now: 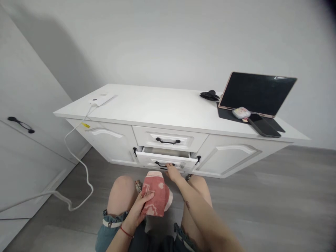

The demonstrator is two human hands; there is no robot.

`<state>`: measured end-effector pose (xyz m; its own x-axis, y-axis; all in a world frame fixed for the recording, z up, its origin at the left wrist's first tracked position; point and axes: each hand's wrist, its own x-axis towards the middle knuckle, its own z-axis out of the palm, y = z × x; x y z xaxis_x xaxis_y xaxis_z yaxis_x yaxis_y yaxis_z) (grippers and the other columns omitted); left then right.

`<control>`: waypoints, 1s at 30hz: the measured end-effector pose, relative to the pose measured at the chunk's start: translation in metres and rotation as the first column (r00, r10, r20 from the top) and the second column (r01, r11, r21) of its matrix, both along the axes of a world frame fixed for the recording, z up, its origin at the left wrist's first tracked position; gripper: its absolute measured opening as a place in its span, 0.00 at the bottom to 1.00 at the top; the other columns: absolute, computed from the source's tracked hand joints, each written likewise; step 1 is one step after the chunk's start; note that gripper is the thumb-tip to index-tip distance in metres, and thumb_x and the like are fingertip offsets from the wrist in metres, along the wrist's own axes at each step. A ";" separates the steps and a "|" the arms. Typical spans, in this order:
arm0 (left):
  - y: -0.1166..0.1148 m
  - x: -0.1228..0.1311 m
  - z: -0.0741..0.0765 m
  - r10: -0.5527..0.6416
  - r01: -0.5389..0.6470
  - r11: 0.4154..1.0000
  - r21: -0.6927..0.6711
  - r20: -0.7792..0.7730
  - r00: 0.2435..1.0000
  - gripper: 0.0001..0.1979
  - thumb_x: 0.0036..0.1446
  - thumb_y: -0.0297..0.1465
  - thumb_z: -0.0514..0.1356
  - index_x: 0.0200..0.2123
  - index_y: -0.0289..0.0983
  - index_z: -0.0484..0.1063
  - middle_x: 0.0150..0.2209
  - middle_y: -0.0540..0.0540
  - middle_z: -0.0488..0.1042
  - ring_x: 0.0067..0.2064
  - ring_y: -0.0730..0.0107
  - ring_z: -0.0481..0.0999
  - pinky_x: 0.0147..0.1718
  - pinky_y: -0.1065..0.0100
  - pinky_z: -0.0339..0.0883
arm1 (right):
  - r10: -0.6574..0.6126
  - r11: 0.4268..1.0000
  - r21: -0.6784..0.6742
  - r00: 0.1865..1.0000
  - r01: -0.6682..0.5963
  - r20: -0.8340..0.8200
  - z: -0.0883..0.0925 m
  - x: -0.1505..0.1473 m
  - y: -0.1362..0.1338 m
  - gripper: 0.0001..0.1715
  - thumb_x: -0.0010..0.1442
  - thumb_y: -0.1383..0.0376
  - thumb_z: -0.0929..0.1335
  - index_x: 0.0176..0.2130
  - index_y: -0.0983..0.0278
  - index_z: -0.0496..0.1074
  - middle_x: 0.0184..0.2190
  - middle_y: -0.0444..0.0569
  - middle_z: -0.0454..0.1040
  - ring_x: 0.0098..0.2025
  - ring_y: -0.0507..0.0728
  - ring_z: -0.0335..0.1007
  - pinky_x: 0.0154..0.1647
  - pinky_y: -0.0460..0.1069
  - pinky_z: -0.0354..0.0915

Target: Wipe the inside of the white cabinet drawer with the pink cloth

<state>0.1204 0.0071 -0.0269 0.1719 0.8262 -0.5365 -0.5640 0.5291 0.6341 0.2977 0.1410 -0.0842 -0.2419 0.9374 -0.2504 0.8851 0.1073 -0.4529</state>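
Observation:
My left hand (139,210) is closed round a pink sock with white patterns (155,196), held above my knees. My right hand (172,171) reaches forward, its fingers curled on the black handle (164,164) of the lower middle drawer (168,159) of a white cabinet (147,105). That drawer stands pulled out a little. The drawer above it (168,139) is closed.
On the cabinet top lie a white power strip (102,99) with its cable trailing to the floor, a black clip (209,95), a tablet in a case (256,92), a small earbud case (241,112) and a phone (264,126). A white door stands at the left.

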 end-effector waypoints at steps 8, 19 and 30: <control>-0.001 -0.001 0.000 0.032 -0.033 0.999 -0.025 -0.006 0.999 0.17 0.41 0.27 0.69 0.37 0.34 0.73 0.33 0.43 0.80 0.36 0.60 0.79 0.41 0.63 0.71 | 0.013 1.000 0.009 1.000 -0.013 -0.022 0.004 0.000 -0.012 0.18 0.56 0.70 0.64 0.48 0.67 0.68 0.49 0.56 0.70 0.48 0.58 0.69 0.48 0.48 0.60; -0.006 -0.020 0.005 0.094 -0.096 0.993 -0.063 -0.029 0.995 0.21 0.42 0.28 0.68 0.42 0.37 0.71 0.35 0.46 0.79 0.40 0.62 0.79 0.43 0.65 0.71 | 0.075 0.994 0.081 0.997 -0.077 0.029 0.005 -0.002 -0.054 0.15 0.57 0.70 0.64 0.46 0.66 0.69 0.47 0.55 0.72 0.44 0.59 0.72 0.43 0.48 0.64; -0.014 -0.047 0.004 -0.095 0.094 0.991 -0.097 -0.006 0.995 0.20 0.34 0.27 0.70 0.35 0.35 0.72 0.29 0.46 0.79 0.34 0.57 0.80 0.38 0.62 0.73 | 0.218 0.963 0.109 0.949 -0.247 0.229 -0.008 -0.023 -0.097 0.16 0.57 0.76 0.61 0.44 0.68 0.72 0.37 0.57 0.77 0.36 0.60 0.75 0.33 0.49 0.68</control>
<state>0.0735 -0.0072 -0.0230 0.2406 0.7508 -0.6152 -0.5016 0.6388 0.5834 0.2749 0.0441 -0.0919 -0.4120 0.8899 -0.1957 0.9023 0.3687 -0.2233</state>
